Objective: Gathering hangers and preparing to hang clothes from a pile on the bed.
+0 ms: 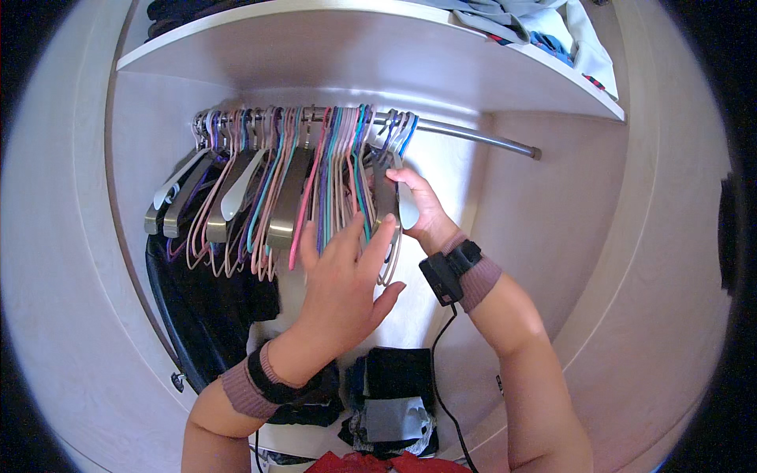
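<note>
A dense row of empty-looking clothes hangers (346,177) in pink, teal, purple and beige hangs from a metal closet rod (473,133). At the row's right end my right hand (429,207) grips a few hangers, its thumb against them near a pale wide-shouldered hanger (407,204) and a dark grey one (385,192). Fingers of that hand are partly hidden behind them. My left hand (346,284) is spread in front of the row's lower bars, fingers apart and holding nothing. Whether its fingertips touch the hangers I cannot tell.
Dark garments (219,301) hang at the left. Folded clothes (399,372) are stacked on the closet floor below. Above the rod runs a shelf (366,44) bearing clothes (544,29). A black cable (440,384) trails from the device on my right wrist.
</note>
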`<state>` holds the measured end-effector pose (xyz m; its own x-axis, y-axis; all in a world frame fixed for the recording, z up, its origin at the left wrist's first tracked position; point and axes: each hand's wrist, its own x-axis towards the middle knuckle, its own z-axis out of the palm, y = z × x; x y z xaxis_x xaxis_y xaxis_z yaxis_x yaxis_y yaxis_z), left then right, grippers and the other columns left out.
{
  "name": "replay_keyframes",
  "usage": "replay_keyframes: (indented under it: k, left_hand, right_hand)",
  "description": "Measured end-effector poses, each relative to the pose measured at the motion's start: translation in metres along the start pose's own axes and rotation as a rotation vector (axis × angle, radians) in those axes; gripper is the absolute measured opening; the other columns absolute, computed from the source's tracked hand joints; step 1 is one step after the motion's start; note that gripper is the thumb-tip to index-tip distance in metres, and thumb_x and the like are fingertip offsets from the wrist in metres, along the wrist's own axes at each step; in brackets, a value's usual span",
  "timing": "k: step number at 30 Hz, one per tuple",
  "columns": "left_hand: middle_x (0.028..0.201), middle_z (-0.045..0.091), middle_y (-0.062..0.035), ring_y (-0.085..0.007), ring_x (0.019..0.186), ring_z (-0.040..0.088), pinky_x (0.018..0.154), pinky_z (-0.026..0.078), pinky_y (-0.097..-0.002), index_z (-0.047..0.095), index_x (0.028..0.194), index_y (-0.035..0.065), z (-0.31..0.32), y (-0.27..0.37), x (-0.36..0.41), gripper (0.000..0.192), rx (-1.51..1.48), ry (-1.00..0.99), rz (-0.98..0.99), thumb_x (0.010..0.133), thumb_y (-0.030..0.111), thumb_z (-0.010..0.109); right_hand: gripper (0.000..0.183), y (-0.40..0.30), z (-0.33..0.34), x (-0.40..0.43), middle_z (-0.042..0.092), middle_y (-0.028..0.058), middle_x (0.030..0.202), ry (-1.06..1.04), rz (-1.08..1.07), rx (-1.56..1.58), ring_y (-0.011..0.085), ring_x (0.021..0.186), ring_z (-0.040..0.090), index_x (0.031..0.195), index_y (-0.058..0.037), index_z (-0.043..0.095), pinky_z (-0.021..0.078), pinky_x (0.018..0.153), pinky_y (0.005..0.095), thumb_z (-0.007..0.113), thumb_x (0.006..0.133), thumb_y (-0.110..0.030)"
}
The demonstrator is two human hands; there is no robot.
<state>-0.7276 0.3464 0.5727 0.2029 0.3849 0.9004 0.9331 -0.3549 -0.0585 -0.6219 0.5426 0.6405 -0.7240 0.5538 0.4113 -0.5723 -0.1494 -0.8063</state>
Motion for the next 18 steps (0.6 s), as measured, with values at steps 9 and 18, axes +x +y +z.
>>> replay_keyframes:
  k: [9, 18]
  left_hand:
    - [0.124, 0.051, -0.0204, -0.0379, 0.118, 0.048, 0.105, 0.025, -0.0616, 0.044, 0.135, 0.0057, -0.001, 0.0, 0.011, 0.07, -0.027, 0.114, 0.03, 0.075, 0.025, 0.073]
    - [0.124, 0.05, -0.0249, -0.0421, 0.112, 0.05, 0.097, 0.04, -0.0465, 0.05, 0.129, 0.0064, 0.007, 0.006, 0.021, 0.059, -0.163, 0.12, 0.03, 0.075, 0.016, 0.072]
  right_hand:
    - [0.045, 0.002, 0.015, -0.003, 0.065, 0.0171, 0.109, -0.116, -0.056, -0.004, 0.0302, 0.098, 0.064, 0.121, -0.0008, 0.054, 0.0508, 0.091, 0.0423, 0.06, 0.083, -0.024]
    - [0.045, -0.021, 0.008, -0.013, 0.064, 0.0181, 0.111, -0.174, -0.152, -0.011, 0.0287, 0.098, 0.064, 0.124, 0.0011, 0.052, 0.0511, 0.091, 0.0423, 0.056, 0.083, -0.017]
